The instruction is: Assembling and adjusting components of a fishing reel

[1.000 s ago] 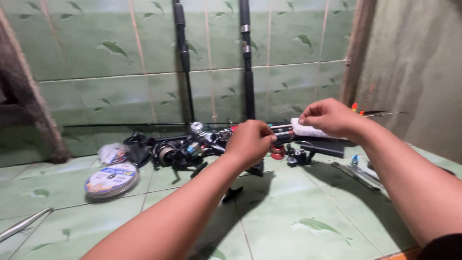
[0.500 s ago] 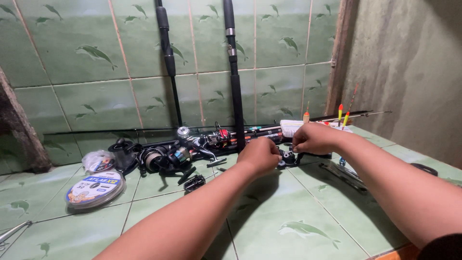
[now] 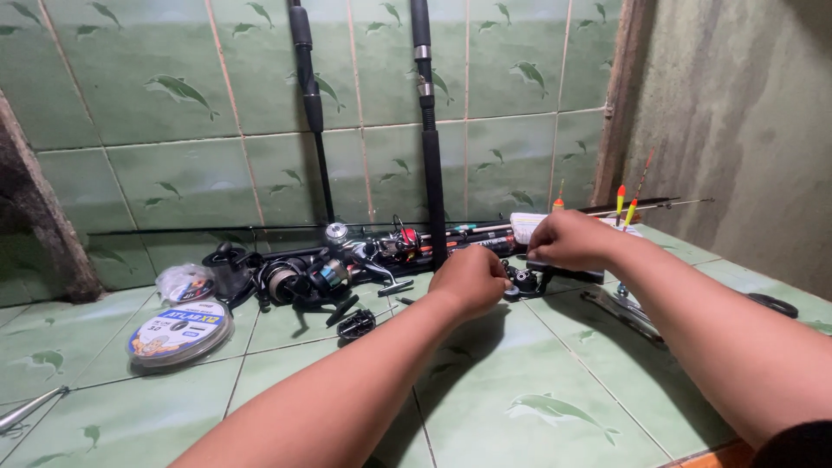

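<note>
Probably a home corner: green tiled wall (image 3: 173, 165), fishing rods (image 3: 429, 130) leaning, reels (image 3: 303, 277) lying about.

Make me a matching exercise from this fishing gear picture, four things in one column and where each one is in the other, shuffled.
Things:
1. round line spool
2. two dark rods
3. small black reel
4. orange-tipped floats

Places:
A. between the left hand and the right hand
B. upright against the green tiled wall
C. flat on the floor at the left
D. at the right, near the wall corner

Pairs: 1-C, 2-B, 3-A, 4-D
</note>
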